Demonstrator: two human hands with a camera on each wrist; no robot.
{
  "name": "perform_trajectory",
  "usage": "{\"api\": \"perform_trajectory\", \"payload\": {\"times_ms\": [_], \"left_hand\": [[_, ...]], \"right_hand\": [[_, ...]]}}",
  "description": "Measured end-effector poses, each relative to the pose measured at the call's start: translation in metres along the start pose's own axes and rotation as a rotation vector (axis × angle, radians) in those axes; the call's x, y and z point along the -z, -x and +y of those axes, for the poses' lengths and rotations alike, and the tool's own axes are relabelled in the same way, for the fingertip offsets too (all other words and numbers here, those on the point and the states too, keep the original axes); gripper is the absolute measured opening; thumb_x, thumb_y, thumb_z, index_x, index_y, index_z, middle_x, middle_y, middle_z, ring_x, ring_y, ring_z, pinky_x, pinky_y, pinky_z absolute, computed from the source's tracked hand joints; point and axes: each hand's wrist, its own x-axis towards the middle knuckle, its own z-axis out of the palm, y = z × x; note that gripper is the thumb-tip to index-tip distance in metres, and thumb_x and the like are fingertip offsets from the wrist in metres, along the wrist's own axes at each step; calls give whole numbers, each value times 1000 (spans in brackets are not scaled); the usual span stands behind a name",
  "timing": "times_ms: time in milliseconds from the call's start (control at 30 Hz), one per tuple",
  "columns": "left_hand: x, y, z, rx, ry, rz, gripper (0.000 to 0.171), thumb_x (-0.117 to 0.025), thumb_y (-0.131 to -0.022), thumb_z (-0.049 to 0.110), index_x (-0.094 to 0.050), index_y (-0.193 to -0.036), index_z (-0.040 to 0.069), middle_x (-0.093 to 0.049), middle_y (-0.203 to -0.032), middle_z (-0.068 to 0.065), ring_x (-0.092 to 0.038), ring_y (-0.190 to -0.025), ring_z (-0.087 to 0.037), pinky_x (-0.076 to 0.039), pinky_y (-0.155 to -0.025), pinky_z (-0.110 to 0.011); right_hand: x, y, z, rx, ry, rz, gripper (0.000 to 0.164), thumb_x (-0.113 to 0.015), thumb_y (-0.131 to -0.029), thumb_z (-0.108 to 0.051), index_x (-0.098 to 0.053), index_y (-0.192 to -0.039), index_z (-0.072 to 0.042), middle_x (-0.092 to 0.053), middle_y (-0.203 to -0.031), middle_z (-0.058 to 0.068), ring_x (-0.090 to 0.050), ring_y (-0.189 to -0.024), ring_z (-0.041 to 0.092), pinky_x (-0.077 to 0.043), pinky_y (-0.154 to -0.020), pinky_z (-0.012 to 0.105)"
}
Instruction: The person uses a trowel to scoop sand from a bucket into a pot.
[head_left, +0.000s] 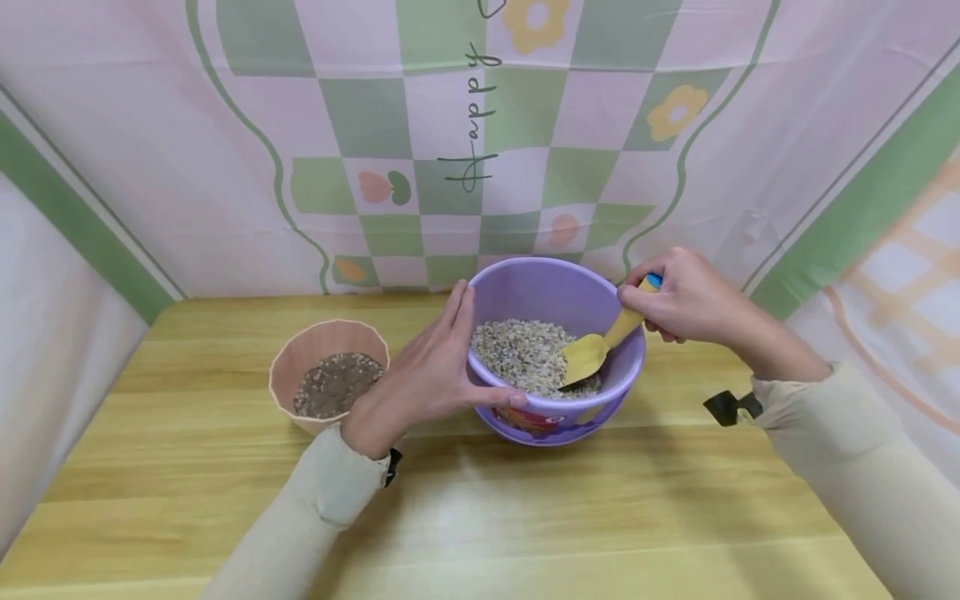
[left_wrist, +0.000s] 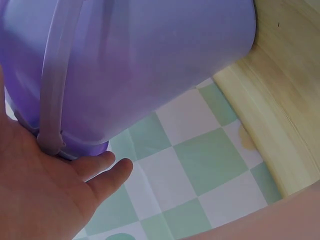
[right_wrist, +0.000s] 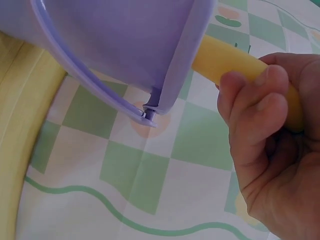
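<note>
A purple bucket (head_left: 555,287) with a carrying handle (left_wrist: 55,75) holds a heap of speckled, pale grainy material (head_left: 517,350). My left hand (head_left: 431,367) rests against the bucket's left side, fingers extended along the rim and thumb laid across the front. In the left wrist view, two fingertips extend past the rim. The right hand (head_left: 686,296) grips the yellow handle of a toy shovel (head_left: 585,358) over the bucket's right rim. The shovel's blade dips into the grains, its tip hidden there. In the right wrist view, fingers curl round that handle.
To the left, beside my left wrist, stands a pink ribbed bowl (head_left: 288,358) with brown grainy material (head_left: 337,383) in it. Both containers are on a wooden table (head_left: 480,517). A green-and-white checked cloth (head_left: 517,117) hangs close behind the bucket.
</note>
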Motion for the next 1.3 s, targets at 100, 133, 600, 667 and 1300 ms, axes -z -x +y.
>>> {"api": "perform_trajectory", "payload": {"times_ms": [100, 133, 600, 667, 1300], "left_hand": [[-1, 1, 0, -8, 4, 1, 142, -58, -60, 93, 17, -157, 21, 14, -165, -5, -21, -148, -33, -34, -112, -48], [-1, 1, 0, -9, 6, 2, 142, -58, -60, 93, 17, -157, 22, 14, -165, -4, -21, -148, -32, -34, -112, -48], [-2, 2, 0, 5, 26, -1, 141, -59, -60, 93, 19, -156, 24, 18, -164, 1, -22, -148, -31, -36, -111, -48], [-2, 2, 0, 5, 25, -3, 141, -59, -60, 93, 18, -156, 23, 18, -164, 1, -22, -148, -30, -36, -111, -47], [-4, 0, 0, 7, 45, 3, 144, -60, -59, 93, 12, -159, 17, 17, -164, -1, -19, -149, -30, -34, -112, -46]], "right_hand": [[0, 0, -1, 4, 8, -1, 23, -56, -93, -13, -76, -93, -2, -60, -52, 8, -50, -36, 23, -45, -36, 34], [-1, -1, -1, 6, 10, -1, 23, -56, -93, -13, -76, -93, -2, -60, -52, 8, -50, -36, 23, -45, -35, 34], [-2, -4, -3, 43, 4, 1, 23, -55, -93, -11, -76, -91, -1, -59, -50, 8, -51, -35, 24, -46, -35, 35], [-3, -4, -2, 39, -5, 3, 23, -55, -93, -11, -76, -90, -1, -59, -50, 9, -51, -36, 24, -46, -35, 35], [-13, -7, 16, 80, -115, 9, 25, -55, -95, -11, -75, -92, 3, -58, -48, 8, -51, -35, 18, -43, -33, 28]]}}
